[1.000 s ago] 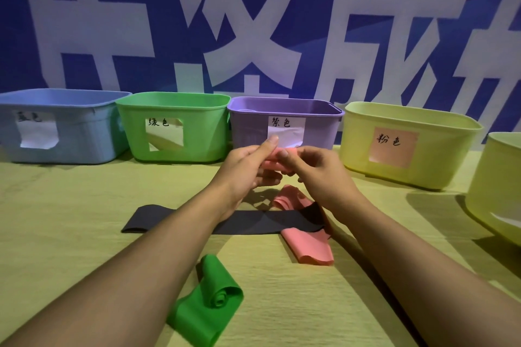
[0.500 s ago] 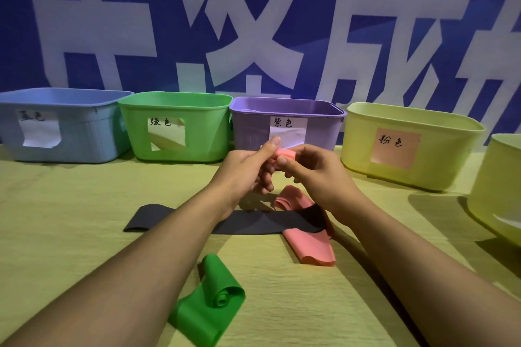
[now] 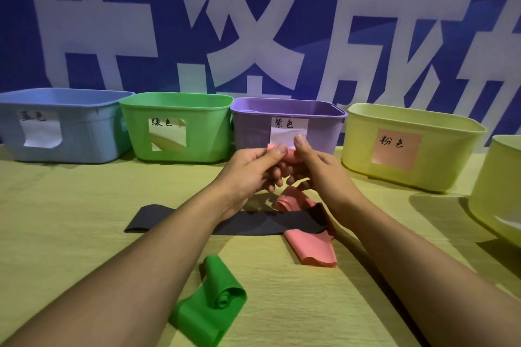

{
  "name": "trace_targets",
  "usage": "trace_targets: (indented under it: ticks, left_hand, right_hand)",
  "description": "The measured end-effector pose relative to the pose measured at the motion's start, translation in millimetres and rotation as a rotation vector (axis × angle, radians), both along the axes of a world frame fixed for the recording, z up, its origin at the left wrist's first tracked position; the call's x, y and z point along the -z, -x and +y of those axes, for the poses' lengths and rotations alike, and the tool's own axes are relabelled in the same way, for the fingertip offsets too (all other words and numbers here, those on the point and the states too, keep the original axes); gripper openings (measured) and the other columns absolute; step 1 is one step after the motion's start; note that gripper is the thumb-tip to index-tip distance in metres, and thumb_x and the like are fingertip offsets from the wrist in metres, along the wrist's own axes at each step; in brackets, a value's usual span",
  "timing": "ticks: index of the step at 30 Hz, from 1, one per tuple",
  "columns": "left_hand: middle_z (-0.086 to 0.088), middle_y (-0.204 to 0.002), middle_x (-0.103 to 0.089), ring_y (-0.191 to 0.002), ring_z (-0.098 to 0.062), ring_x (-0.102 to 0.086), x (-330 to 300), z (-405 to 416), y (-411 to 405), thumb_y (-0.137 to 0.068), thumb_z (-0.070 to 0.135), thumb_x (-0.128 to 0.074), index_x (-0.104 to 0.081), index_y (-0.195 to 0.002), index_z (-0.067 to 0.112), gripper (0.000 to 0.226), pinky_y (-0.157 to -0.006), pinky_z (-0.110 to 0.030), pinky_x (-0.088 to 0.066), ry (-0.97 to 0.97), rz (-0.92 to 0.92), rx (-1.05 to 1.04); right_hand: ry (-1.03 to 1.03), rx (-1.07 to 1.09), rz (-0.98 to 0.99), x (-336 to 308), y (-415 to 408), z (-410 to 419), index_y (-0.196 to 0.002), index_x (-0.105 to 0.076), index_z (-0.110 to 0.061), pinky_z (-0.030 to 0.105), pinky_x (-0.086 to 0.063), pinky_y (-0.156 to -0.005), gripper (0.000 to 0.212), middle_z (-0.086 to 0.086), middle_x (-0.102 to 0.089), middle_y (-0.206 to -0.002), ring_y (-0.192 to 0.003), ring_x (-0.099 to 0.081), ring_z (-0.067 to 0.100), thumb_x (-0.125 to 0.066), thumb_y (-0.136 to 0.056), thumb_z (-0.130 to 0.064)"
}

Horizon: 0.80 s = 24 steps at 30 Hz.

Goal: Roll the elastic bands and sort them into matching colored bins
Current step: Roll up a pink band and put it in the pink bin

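Since the earlier frame, both hands have lifted slightly and the thumbs have turned further over the small roll between them; the rest is unchanged. The left hand [image 3: 251, 167] and right hand [image 3: 315, 166] pinch a pink band [image 3: 289, 155] between thumbs and fingertips, held above the table [image 3: 70, 220] just in front of the purple bin [image 3: 253, 132]. Its loose tail hangs down, passes under a black band [image 3: 253, 224] lying flat, and ends on the table beyond.

The step in hand appears to be rolling the pink band, only partly done. Next, the hands likely need to wind in the tail, drawing it from under the black band, then carry the roll right to the pink-labelled bin [image 3: 439, 155]. A green band [image 3: 210, 307], half rolled, waits nearest the person; a green bin [image 3: 197, 121] and blue bin [image 3: 84, 127] stand to the left.
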State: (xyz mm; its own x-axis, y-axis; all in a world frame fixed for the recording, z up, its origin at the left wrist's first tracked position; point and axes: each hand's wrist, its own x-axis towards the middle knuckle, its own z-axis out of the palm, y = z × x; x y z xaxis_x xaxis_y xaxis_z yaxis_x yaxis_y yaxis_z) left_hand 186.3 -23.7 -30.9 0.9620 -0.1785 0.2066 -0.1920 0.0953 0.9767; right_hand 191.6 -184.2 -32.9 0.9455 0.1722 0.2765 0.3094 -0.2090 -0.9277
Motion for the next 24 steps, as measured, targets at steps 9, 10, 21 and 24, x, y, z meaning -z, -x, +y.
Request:
trace_targets:
  ticks: [9,10,21,24]
  left_hand:
    - [-0.005,-0.067,-0.059,-0.059,-0.012,-0.057,4.2,1.4,-2.6,-0.104,0.027,-0.056,-0.068,-0.089,0.005,0.029,-0.053,-0.020,-0.044,-0.089,-0.072,0.004]
    - [-0.006,-0.069,-0.060,-0.059,-0.012,-0.057,4.6,1.5,-2.8,-0.104,0.027,-0.055,-0.068,-0.089,0.006,0.028,-0.054,-0.020,-0.044,-0.099,-0.082,0.001]
    - [-0.005,-0.067,-0.060,-0.062,-0.017,-0.059,2.2,-0.5,-1.6,-0.079,0.051,-0.069,-0.072,-0.099,0.001,0.054,-0.055,-0.026,-0.047,-0.057,-0.114,-0.086]
    - [-0.012,-0.075,-0.059,-0.061,-0.020,-0.059,0.5,-1.1,-1.5,-0.074,0.054,-0.071,-0.068,-0.096,-0.003,0.061,-0.055,-0.027,-0.049,-0.009,-0.109,-0.107]
  right_hand:
    - [0.088,0.050,-0.101,-0.9,2.0,0.3,-0.083,-0.076,-0.012,0.024,-0.045,-0.061,0.055,-0.002,-0.063,-0.063,-0.059,-0.054,0.007,-0.048,-0.102,-0.055]
    - [0.101,0.055,-0.105,-1.6,2.4,0.5,-0.081,-0.075,-0.013,0.020,-0.045,-0.059,0.054,-0.003,-0.063,-0.062,-0.057,-0.054,0.006,-0.048,-0.102,-0.055]
    - [-0.037,0.056,-0.065,-4.5,4.9,4.1,-0.086,-0.076,-0.007,0.029,-0.046,-0.068,0.055,0.003,-0.064,-0.064,-0.062,-0.056,0.010,-0.051,-0.100,-0.054]
    - [-0.083,0.078,-0.031,-3.6,4.5,9.0,-0.086,-0.076,-0.005,0.030,-0.048,-0.068,0.057,0.005,-0.066,-0.065,-0.063,-0.057,0.013,-0.051,-0.100,-0.054]
